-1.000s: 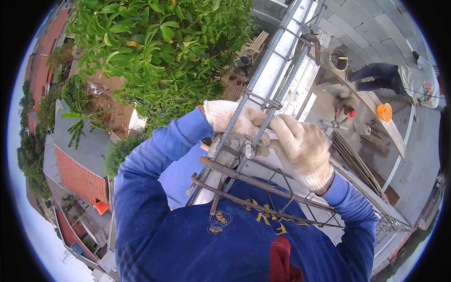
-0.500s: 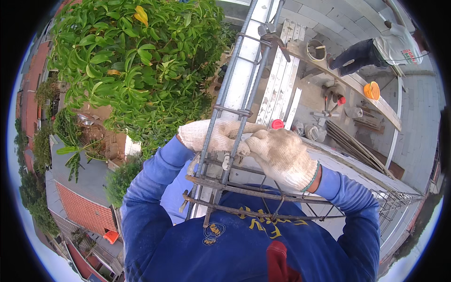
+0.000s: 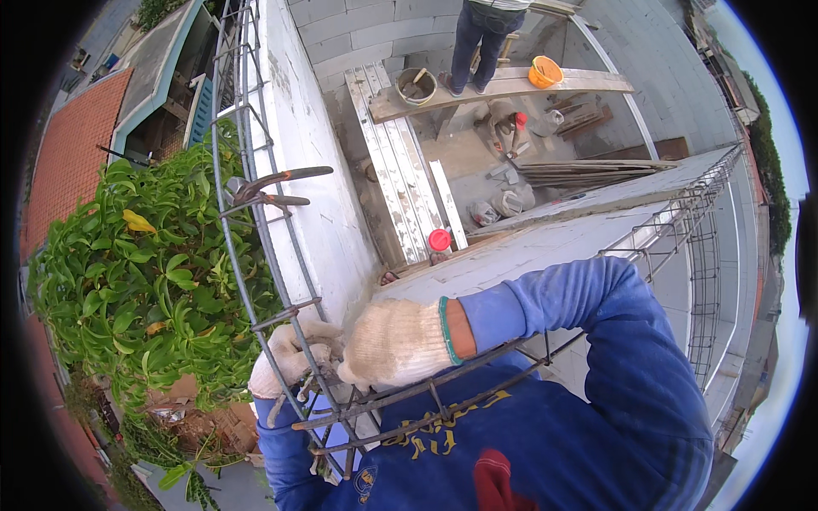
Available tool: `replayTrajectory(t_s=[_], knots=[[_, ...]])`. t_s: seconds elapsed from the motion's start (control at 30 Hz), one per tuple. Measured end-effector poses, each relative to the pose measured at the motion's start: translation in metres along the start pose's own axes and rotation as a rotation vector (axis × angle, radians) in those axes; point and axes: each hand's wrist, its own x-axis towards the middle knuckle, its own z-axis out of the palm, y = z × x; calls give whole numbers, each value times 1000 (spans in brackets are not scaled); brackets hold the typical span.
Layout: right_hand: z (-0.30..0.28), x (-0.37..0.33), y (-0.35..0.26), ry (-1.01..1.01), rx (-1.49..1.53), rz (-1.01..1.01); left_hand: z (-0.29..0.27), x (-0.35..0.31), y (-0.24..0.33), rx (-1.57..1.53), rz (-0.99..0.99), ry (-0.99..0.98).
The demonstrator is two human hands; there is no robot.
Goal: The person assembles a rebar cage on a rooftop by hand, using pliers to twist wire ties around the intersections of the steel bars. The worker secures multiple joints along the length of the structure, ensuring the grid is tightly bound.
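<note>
Right now it's close, two-handed work at the near end of the steel cage, and both gloved hands are in there together. The left hand reaches in among the long bars, fingers bent into a narrow curl. The right hand comes in from the other side, knuckles up, fingers drawn in, its tips right by the left's. Is something thin pinched between them? Cannot tell; glove and steel cover the spot.

So the step, as I judge it, is fine fingerwork at this spot, just below a cross hoop. Any next move there calls for small finger motions, with bars crowding the hands on both sides.

Look at the line of that cage! Its long axis runs away from the chest, up the view and leaning left, the far end at the top edge, the near end by the shirt. It lies alongside the white wall, with the tree to its left. Rusty cross bars meet it near the chest, heading off rightward. Farther up, pliers hang on the cage, handles pointing right, nobody touching them.
</note>
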Motion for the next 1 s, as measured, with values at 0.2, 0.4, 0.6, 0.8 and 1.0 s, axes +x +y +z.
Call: replayTrajectory(t_s=[0.2, 0.4, 0.6, 0.8, 1.0], knots=[[19, 6, 0, 80, -146, 174, -12, 22, -15, -77, 108, -216], [13, -1, 10, 191, 239, 356, -13, 12, -11, 189, 72, -45], [15, 8, 17, 176, 228, 435, 0, 10, 5, 208, 45, 70], [19, 1, 12, 124, 208, 275, 21, 10, 24, 228, 77, 173], [13, 5, 6, 88, 35, 130, -4, 4, 3, 75, 13, -31]])
